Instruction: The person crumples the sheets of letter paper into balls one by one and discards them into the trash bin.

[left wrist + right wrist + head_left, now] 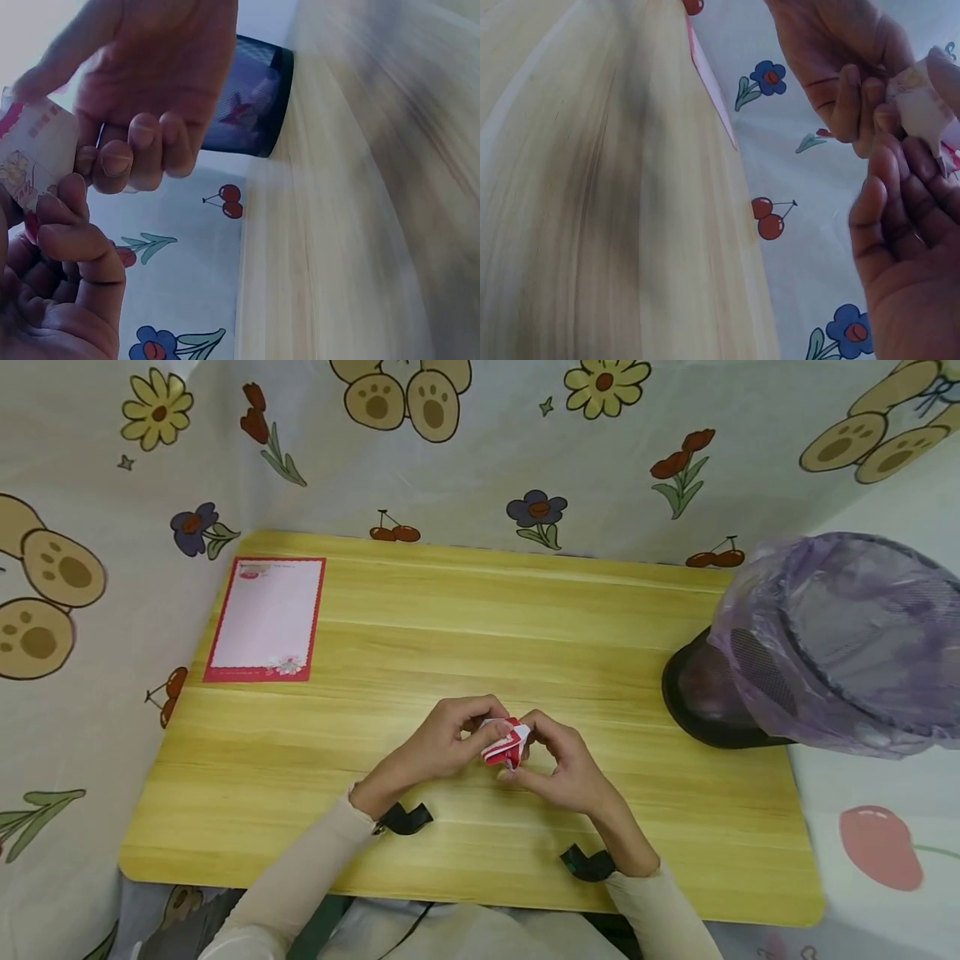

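Observation:
A small piece of folded red-and-white paper [506,743] is held between both hands above the middle front of the table. My left hand [450,739] pinches it from the left, thumb on top. From the other side my right hand [561,764] grips its right edge between thumb and fingers. In the left wrist view the paper [41,142] shows a printed flower and red marks on white. Seen from the right wrist, part of the paper [919,105] is covered by the fingers.
A flat white sheet with a red border [266,618] lies at the table's back left. At the right stands a mesh bin [757,668] lined with a purple bag, on a dark round base. The wooden table [480,627] meets a patterned cloth [465,485] behind.

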`<action>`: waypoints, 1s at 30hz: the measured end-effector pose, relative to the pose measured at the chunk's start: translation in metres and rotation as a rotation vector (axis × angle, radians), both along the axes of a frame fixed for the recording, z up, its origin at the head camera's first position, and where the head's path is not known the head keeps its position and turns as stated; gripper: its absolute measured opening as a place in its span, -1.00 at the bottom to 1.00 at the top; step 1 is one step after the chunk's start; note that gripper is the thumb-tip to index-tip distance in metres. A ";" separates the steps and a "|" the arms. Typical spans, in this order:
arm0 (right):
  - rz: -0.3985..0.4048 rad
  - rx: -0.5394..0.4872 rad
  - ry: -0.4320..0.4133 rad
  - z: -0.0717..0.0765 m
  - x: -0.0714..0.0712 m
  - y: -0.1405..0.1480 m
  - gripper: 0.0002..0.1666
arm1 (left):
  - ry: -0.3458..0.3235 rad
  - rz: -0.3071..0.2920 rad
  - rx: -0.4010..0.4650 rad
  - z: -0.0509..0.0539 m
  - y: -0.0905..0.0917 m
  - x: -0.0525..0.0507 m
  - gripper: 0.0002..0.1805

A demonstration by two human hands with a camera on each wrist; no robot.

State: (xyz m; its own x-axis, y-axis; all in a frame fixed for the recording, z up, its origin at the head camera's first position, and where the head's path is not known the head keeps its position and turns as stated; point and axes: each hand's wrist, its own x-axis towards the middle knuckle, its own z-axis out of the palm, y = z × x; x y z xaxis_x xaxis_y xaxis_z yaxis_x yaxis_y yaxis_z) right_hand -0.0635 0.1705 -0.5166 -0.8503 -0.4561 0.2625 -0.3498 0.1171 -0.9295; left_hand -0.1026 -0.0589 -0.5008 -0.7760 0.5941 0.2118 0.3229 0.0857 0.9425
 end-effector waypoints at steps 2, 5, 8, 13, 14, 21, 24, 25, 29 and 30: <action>-0.033 0.000 0.035 -0.002 -0.001 -0.001 -0.62 | 0.020 -0.004 0.004 0.000 0.001 0.001 -0.88; -0.073 -0.037 0.080 -0.003 -0.004 -0.004 -0.65 | 0.085 0.005 -0.003 0.000 0.004 0.001 -0.89; -0.083 -0.096 0.072 -0.003 -0.006 -0.007 -0.70 | 0.178 0.012 -0.030 0.002 0.006 0.000 -0.90; -0.061 -0.133 0.018 0.001 -0.008 -0.005 -0.78 | 0.274 0.006 -0.075 0.002 0.007 0.000 -0.88; -0.052 -0.127 0.016 0.002 -0.009 -0.004 -0.74 | 0.277 0.002 -0.079 0.001 0.007 0.001 -0.87; 0.046 -0.202 -0.043 0.006 -0.008 0.010 -0.72 | 0.015 -0.187 0.042 0.000 0.003 0.000 -0.75; 0.088 -0.298 -0.078 0.006 -0.008 0.016 -0.72 | -0.178 -0.304 0.120 0.002 -0.001 0.000 -0.69; 0.102 -0.310 -0.081 0.006 -0.009 0.018 -0.72 | -0.207 -0.326 0.121 0.003 -0.002 0.001 -0.65; 0.130 -0.290 -0.084 0.005 -0.009 0.020 -0.73 | -0.132 -0.308 0.045 0.004 0.000 0.003 -0.55; 0.126 -0.274 -0.080 0.004 -0.009 0.020 -0.73 | -0.087 -0.281 0.020 0.004 0.001 0.004 -0.58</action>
State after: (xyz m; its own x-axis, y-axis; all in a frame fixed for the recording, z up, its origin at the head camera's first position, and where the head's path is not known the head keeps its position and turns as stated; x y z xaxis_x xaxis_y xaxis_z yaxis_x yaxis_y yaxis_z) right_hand -0.0724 0.1903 -0.5124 -0.8146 -0.4805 0.3247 -0.2702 -0.1809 -0.9456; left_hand -0.0987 -0.0578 -0.4970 -0.5969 0.7849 0.1659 0.2496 -0.0149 0.9682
